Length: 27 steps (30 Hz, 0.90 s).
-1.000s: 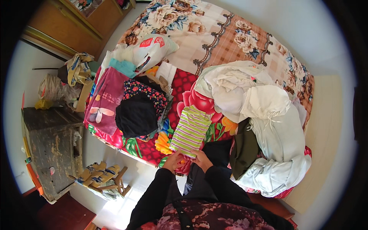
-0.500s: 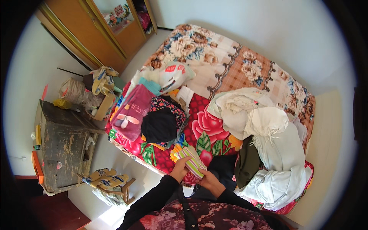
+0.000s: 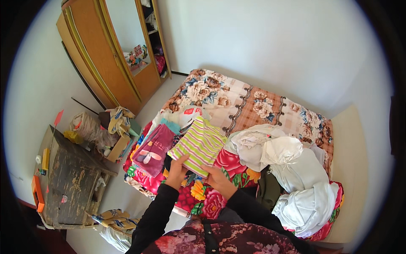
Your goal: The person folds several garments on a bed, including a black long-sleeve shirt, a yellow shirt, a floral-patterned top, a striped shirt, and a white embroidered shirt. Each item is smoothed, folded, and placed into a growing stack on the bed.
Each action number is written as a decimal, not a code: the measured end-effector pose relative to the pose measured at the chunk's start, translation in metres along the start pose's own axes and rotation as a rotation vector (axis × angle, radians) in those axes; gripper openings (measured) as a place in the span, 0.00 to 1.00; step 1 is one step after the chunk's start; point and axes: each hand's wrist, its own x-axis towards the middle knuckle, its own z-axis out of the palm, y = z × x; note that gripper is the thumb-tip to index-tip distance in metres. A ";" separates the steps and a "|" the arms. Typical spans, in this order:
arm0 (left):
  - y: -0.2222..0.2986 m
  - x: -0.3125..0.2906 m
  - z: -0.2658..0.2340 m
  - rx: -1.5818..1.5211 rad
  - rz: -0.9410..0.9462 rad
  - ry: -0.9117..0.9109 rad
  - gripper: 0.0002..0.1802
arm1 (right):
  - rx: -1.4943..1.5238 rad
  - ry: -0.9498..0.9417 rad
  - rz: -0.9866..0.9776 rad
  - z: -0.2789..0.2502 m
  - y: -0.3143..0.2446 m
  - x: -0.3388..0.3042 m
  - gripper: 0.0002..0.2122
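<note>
A striped folded cloth garment (image 3: 198, 144), in lime, white and pink, is held up over the bed by its near edge. My left hand (image 3: 176, 172) grips its near left side, and my right hand (image 3: 218, 180) pinches the near right corner. Behind and left of it lie a folded maroon cloth (image 3: 154, 153) with a flower print and a white plastic bag (image 3: 192, 113) with red marks. The striped cloth hides most of the dark clothes beneath it.
A heap of white and pale clothes (image 3: 296, 169) covers the bed's right side, with a dark green garment (image 3: 268, 188) beside it. The floral bed (image 3: 262, 103) reaches toward the wall. At left stand a worn dark cabinet (image 3: 74, 182) and a mirrored wardrobe (image 3: 101, 55).
Both hands have moved forward and up from the bed's near edge. The striped cloth, earlier a small narrow bundle, now shows a wider face over the dark clothes. The view has tilted up.
</note>
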 end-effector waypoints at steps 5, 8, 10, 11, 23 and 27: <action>-0.049 0.013 -0.161 0.227 0.024 0.438 0.21 | -0.118 0.106 0.177 -0.055 0.060 0.016 0.10; -0.078 -0.008 -0.190 0.447 -0.329 0.683 0.22 | -0.131 0.213 0.259 -0.108 0.079 -0.026 0.12; -0.094 -0.022 -0.184 0.481 -0.281 0.568 0.21 | -0.050 0.106 0.207 -0.143 0.080 -0.072 0.11; -0.100 -0.018 -0.187 0.644 -0.130 0.505 0.22 | -0.072 0.262 0.227 -0.168 0.085 -0.090 0.10; -0.084 0.082 -0.181 1.941 0.287 -0.077 0.40 | -0.072 0.937 0.010 -0.264 0.114 -0.257 0.08; -0.072 0.127 -0.234 2.010 0.082 -0.102 0.50 | -0.054 1.050 0.046 -0.269 0.133 -0.276 0.08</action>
